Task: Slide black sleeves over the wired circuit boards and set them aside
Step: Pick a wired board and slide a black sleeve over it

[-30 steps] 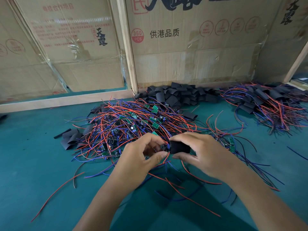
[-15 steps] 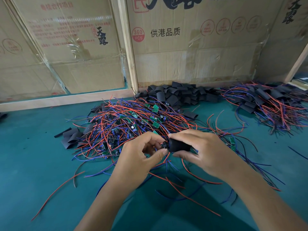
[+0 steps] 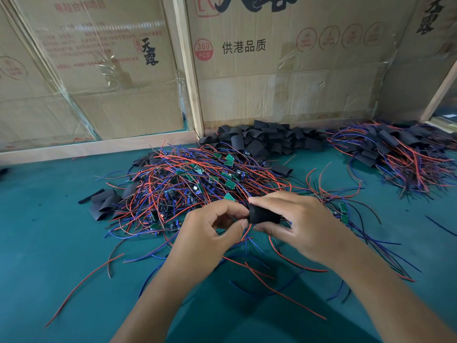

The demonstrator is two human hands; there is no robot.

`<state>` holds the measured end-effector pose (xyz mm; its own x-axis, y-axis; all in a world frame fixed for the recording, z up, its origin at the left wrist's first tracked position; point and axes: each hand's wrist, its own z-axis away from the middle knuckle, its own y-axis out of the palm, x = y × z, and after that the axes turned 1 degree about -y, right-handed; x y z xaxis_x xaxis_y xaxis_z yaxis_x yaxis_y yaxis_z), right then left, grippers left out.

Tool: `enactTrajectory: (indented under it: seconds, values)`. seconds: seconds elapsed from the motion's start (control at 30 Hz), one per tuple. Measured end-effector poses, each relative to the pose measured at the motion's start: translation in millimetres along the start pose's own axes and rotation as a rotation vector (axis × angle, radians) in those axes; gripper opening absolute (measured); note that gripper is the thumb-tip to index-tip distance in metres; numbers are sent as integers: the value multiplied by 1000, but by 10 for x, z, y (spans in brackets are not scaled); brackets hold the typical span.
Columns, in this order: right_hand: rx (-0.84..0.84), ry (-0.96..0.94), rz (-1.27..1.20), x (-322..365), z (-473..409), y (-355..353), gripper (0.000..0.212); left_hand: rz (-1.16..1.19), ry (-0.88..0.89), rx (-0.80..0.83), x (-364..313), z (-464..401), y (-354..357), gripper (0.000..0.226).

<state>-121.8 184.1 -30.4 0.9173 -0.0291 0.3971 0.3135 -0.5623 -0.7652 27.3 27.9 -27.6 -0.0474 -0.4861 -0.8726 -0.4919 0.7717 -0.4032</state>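
Both hands pinch the black sleeve, right hand gripping, left hand at its leftward-pointing, roughly horizontal end.

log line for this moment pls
step: sleeving | right hand: grips black sleeve | left hand: pinches at sleeve mouth, board hidden | finished pile: far right
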Motion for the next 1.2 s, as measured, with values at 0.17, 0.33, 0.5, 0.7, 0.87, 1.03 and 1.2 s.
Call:
enactTrajectory:
  seconds: [0.17,0.33,0.5,0.7,0.87,1.03,1.2]
  values:
    - [19,7,-8,16,5,6,50,8,-6,-2,-39,1,-10,25]
    - [37,2,-11,38,-1,-11,50,62,-10,9,-62,-6,-11,34]
    - [41,6,-9,54,1,-23,52,99,-11,1,-59,-10,-3,40]
    - [49,17,-6,68,2,-17,52,95,14,19,-40,-14,1,43]
    - [68,17,32,61,16,-1,49,92,21,11,-5,-16,15,49]
    - [6,73,40,30,5,-15,13,153,-40,32,71,-22,40,24]
    - [-101,103,70,-38,10,-87,15,430,-147,26,225,-45,88,19]
